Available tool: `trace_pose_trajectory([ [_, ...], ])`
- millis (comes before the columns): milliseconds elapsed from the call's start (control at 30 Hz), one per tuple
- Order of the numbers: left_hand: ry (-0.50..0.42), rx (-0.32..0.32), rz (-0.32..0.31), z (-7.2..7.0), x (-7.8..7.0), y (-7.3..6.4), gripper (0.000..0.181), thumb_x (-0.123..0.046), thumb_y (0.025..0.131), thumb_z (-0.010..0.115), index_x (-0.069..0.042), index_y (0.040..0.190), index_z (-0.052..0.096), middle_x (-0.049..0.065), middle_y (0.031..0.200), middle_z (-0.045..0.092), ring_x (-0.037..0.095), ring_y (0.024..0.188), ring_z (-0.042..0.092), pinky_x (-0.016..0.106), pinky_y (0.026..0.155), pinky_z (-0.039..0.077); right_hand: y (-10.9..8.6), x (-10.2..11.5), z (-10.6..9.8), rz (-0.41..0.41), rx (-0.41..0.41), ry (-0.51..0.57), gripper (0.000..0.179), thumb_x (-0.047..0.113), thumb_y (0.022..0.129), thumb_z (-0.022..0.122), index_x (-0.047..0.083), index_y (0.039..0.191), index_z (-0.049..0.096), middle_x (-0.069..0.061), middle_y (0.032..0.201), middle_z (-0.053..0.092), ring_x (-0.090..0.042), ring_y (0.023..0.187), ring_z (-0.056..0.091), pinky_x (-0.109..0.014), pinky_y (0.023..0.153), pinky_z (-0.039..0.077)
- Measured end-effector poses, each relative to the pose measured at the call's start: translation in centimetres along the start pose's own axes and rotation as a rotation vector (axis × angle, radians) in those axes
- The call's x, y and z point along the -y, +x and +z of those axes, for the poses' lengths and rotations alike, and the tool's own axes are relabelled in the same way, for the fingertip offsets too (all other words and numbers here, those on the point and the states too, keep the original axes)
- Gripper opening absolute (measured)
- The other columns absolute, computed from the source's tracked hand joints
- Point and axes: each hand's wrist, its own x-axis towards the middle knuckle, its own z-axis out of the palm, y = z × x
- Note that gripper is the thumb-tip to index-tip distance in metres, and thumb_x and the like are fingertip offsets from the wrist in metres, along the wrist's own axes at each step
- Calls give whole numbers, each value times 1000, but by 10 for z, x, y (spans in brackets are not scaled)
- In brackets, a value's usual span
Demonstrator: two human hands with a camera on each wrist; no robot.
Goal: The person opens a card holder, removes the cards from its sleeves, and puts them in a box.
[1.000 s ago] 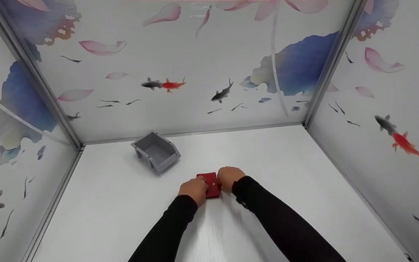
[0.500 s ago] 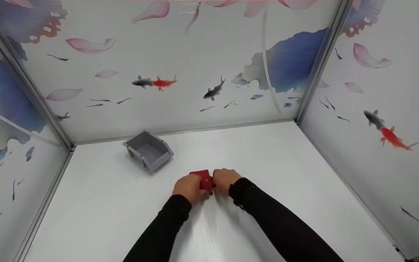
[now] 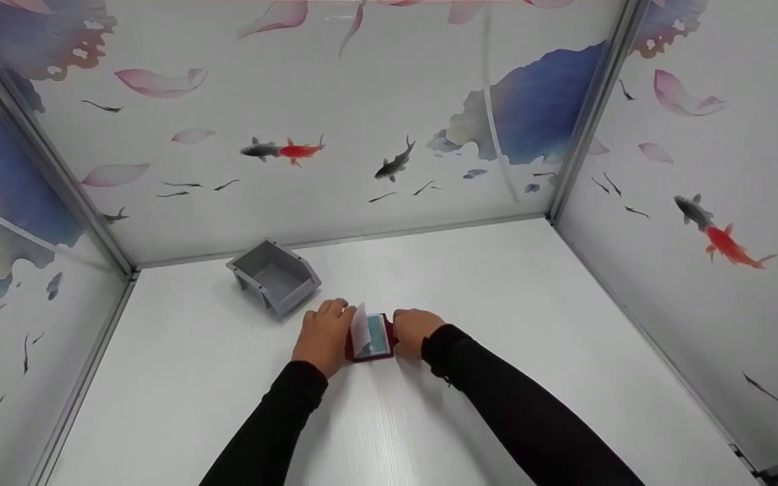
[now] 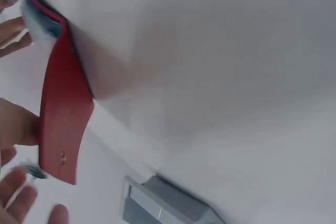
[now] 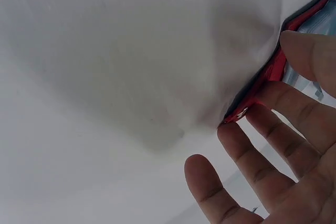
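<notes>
A small red card holder (image 3: 389, 325) lies unfolded on the white tabletop in the head view. Inside are a light blue page (image 3: 377, 335) and a whitish leaf (image 3: 360, 331) standing up from it. My left hand (image 3: 323, 335) is at its left side; in the left wrist view the thumb reaches behind the raised red cover (image 4: 65, 108), while the other fingers spread apart from it. With thumb and fingers, my right hand (image 3: 416, 332) pinches the holder's right edge. The right wrist view shows a snap button (image 5: 242, 113) beside the fingertips (image 5: 228, 129).
A grey open bin (image 3: 274, 275) stands behind and left of my hands, near the back wall (image 3: 335, 88). White panels printed with fish and petals enclose the tabletop (image 3: 497, 297) at the back and both sides, joined by metal corner posts (image 3: 585, 128).
The closed red card holder has been unfolded, showing its inner leaves. My left hand has moved left with the cover; my right hand stays at the right edge. The head view has shifted slightly.
</notes>
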Motion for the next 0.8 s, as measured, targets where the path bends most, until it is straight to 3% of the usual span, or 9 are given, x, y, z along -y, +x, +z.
trace_pose_trajectory([
  [33, -22, 39, -16, 0, 0, -1, 79, -5, 87, 98, -9, 158, 63, 16, 152, 71, 37, 144, 66, 62, 110, 57, 0, 0, 0, 2, 6, -8, 16, 14, 98, 83, 1, 105, 77, -11, 106, 77, -22, 85, 66, -42, 91, 64],
  [100, -89, 121, -79, 0, 1, -2, 74, -11, 99, 88, -12, 165, 56, 16, 148, 75, 38, 138, 72, 65, 111, 56, 0, 1, -1, 8, 13, -17, 20, 15, 98, 83, 0, 109, 75, -11, 104, 77, -22, 84, 65, -43, 91, 64],
  [200, -240, 192, -205, 1, 0, -2, 69, -32, 113, 71, -12, 174, 44, 19, 150, 74, 41, 133, 75, 68, 113, 56, -1, 1, -2, 11, 10, -29, 22, 17, 98, 84, -1, 109, 76, -12, 105, 77, -22, 84, 66, -43, 91, 64],
  [300, -357, 192, -297, 2, -2, -1, 84, -55, 112, 68, -10, 177, 38, 23, 154, 71, 42, 132, 74, 64, 115, 57, -1, 2, -1, 17, 2, -36, 22, 19, 97, 85, 1, 106, 76, -11, 107, 77, -22, 86, 68, -41, 91, 64],
  [400, -393, 160, -348, 3, -6, 2, 87, -44, 108, 79, -8, 177, 38, 27, 154, 67, 42, 124, 76, 59, 110, 61, -1, 2, 1, 24, 4, -37, 18, 19, 98, 85, 3, 103, 78, -9, 111, 77, -21, 89, 70, -40, 93, 64],
  [533, -298, 82, -334, 11, -12, 3, 78, 0, 99, 83, -7, 169, 50, 30, 154, 58, 44, 132, 68, 53, 103, 64, -2, 3, 2, 45, 24, -34, 16, 19, 100, 83, 4, 105, 78, -8, 116, 77, -21, 92, 70, -38, 95, 64],
  [667, -21, -15, -205, 20, -14, 2, 57, 14, 91, 83, 1, 145, 71, 33, 156, 57, 48, 146, 57, 53, 115, 59, -3, 4, 2, 50, 37, -40, 15, 20, 100, 83, 6, 101, 79, -7, 121, 77, -21, 96, 70, -38, 99, 63],
  [733, 47, -4, -157, 22, -16, 1, 39, 13, 94, 81, 5, 132, 77, 32, 149, 65, 47, 143, 62, 53, 119, 57, -3, 3, 1, 42, 36, -43, 15, 21, 100, 84, 6, 100, 80, -6, 122, 77, -22, 99, 71, -38, 100, 63],
  [800, 3, 68, -163, 19, -19, 0, 25, 7, 99, 78, 8, 124, 79, 29, 139, 71, 43, 133, 69, 52, 116, 59, -4, 3, 1, 29, 31, -47, 15, 21, 100, 84, 6, 98, 81, -6, 122, 77, -23, 100, 72, -38, 100, 63],
])
